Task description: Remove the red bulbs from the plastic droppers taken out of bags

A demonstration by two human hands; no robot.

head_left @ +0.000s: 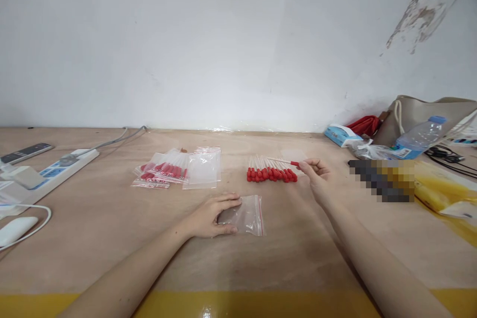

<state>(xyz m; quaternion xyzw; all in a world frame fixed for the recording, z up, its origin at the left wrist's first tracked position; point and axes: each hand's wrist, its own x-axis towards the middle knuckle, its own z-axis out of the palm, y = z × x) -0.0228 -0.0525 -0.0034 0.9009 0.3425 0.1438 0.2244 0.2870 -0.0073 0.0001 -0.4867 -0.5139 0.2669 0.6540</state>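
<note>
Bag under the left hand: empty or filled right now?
Empty, as far as I can see: no contents show through the clear bag, though the left hand covers part of it.

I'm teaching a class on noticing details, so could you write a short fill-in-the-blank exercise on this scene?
1. While the left hand touches a clear bag, the right hand pinches a thin stick by its ____ end.
2. In the picture, the pile of sticks lies to the ____ of the stacked bags.
3. The cap on the plastic bottle is ____.

Missing words: red; right; blue.
</note>
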